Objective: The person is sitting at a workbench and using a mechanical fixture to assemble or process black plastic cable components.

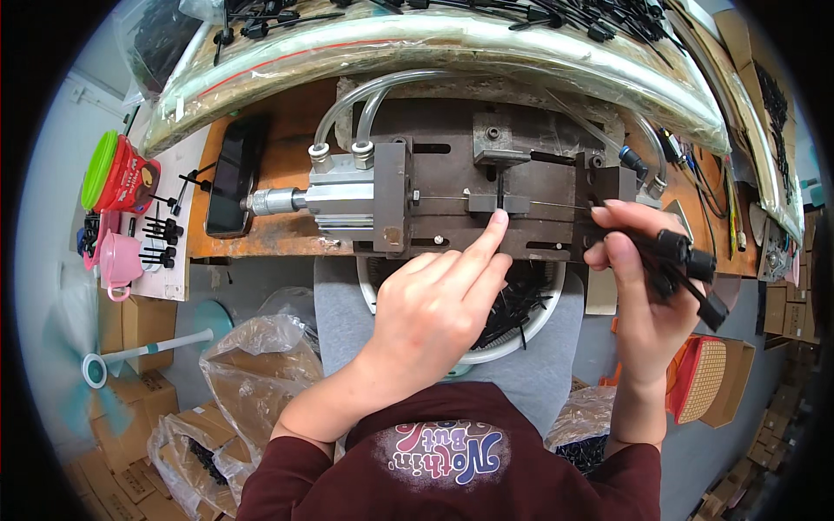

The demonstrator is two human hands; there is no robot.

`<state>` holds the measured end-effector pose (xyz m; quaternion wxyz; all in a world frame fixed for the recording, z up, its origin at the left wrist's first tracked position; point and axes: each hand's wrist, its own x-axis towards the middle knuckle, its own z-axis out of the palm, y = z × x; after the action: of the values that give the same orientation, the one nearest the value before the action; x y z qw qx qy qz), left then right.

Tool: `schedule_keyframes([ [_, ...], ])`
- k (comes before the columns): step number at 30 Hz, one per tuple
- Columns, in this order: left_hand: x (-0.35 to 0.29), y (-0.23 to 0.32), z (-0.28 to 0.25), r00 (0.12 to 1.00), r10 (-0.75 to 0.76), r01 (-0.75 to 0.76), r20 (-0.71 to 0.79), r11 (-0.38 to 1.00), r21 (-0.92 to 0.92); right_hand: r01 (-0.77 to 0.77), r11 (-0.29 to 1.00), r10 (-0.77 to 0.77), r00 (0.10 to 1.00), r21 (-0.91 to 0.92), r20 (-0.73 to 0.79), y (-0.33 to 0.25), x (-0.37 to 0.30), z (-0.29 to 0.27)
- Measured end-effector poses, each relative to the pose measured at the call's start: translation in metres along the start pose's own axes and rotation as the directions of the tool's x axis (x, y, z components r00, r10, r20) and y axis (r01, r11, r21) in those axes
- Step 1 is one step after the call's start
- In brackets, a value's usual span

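Left hand reaches far over the lap, index finger stretched out w/ its tip touching the small black part seated in the centre slot of the metal press fixture; other fingers loosely curled, holding nothing. Right hand sits at the fixture's right end, fingers closed round a bundle of black plastic pieces that stick out to the right past the thumb. Fixture rests on a worn wooden bench, w/ a silver pneumatic cylinder on its left side and clear hoses looping off the far side. White basket of black parts lies just near of the fixture, between the two hands. Black phone lies left on the bench; pink mug and red cup w/ green lid further left. Clear plastic bags near-left on the floor.
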<state>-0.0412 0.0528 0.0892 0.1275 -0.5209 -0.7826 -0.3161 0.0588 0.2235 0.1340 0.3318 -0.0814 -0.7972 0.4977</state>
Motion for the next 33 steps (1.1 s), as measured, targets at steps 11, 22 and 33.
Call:
schedule_keyframes([
  [11,0.010,0.000,-0.010,0.991,-0.118,0.131,0.060,0.947,-0.295,0.525,0.683,-0.504,0.842,-0.507,0.193,0.017,-0.015,0.002],
  [22,0.000,0.010,-0.027,0.993,-0.097,0.055,-0.060,0.870,-0.490,0.582,0.615,-0.523,0.806,-0.533,0.276,0.014,-0.013,0.011],
  [33,0.008,0.001,-0.009,0.995,-0.006,0.006,0.100,1.000,0.000,0.553,0.642,-0.568,0.808,-0.531,0.156,0.030,-0.022,0.003],
])
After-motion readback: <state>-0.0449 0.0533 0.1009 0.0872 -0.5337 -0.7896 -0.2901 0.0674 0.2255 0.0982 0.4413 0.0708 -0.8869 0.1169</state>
